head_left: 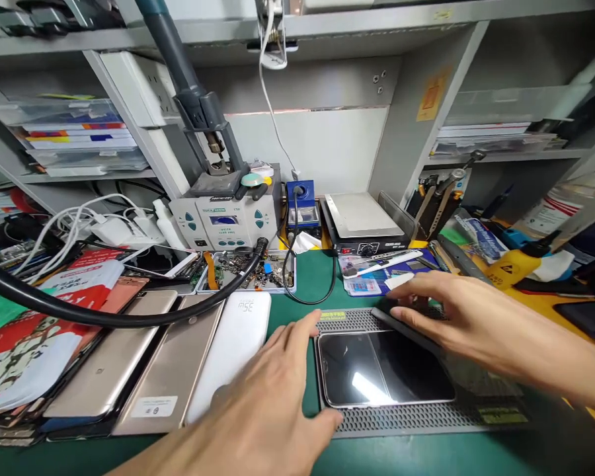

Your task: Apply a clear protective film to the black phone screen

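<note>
A smartphone [387, 367] with a dark, glossy screen lies flat on a grey perforated mat [411, 418], reflecting light. At its left end is my left hand [272, 390], with thumb and fingers spread apart near the mat's edge and nothing in the grasp. My right hand [441, 317] has its thumb and fingers closed on a dark, flat phone-like slab [401, 325], tilted over the far right part of the smartphone. Much of the slab is hidden under that hand, so its exact kind is unclear.
Several phones [168, 370] and a white power bank [233, 350] lie at left. Behind stand a hot-air station [228, 218], a parts tray [277, 268] and a heating plate [364, 215]. A thick black hose [129, 322] arches across the left. A yellow bottle [513, 268] stands right.
</note>
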The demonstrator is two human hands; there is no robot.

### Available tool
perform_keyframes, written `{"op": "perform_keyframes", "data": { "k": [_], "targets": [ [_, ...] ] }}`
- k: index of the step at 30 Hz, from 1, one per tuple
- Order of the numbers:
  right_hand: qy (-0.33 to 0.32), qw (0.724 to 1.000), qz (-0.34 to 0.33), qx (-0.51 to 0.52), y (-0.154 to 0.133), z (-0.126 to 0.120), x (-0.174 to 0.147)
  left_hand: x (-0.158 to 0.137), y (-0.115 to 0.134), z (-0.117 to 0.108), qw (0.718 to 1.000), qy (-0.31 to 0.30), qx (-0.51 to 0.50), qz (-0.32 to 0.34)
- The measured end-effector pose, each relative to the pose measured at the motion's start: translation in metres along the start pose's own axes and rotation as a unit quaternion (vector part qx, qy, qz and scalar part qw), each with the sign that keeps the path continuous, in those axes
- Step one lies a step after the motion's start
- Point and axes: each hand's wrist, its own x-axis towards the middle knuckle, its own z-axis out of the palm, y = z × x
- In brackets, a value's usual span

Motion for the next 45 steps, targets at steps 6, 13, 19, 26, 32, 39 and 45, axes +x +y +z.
{"op": "perform_keyframes", "data": {
  "k": [6, 13, 19, 26, 32, 39, 45],
  "targets": [
    [-0.142, 0.984, -0.088, 0.058, -0.05, 0.02, 0.027, 0.015, -0.007, 0.007, 0.996, -0.022, 0.078, 0.032],
    [-0.191, 0.971, -0.126, 0.063, -0.063, 0.027, 0.041, 0.012, -0.016, 0.017, 0.989, 0.047, 0.118, 0.074],
    [-0.197, 0.966, -0.155, 0.066, -0.065, 0.028, 0.039, 0.017, -0.015, 0.02, 0.985, 0.044, 0.148, 0.078],
    [-0.208, 0.966, -0.144, 0.055, -0.068, 0.026, 0.043, 0.014, -0.018, 0.021, 0.983, 0.051, 0.151, 0.093],
    [-0.238, 0.961, -0.131, 0.049, -0.072, 0.023, 0.045, 0.013, -0.016, 0.016, 0.982, 0.065, 0.15, 0.091],
    [-0.261, 0.958, -0.112, 0.049, -0.075, 0.023, 0.047, 0.016, -0.019, 0.018, 0.984, 0.057, 0.144, 0.091],
    [-0.261, 0.959, -0.104, 0.044, -0.077, 0.022, 0.05, 0.019, -0.017, 0.019, 0.985, 0.036, 0.145, 0.084]
  ]
}}
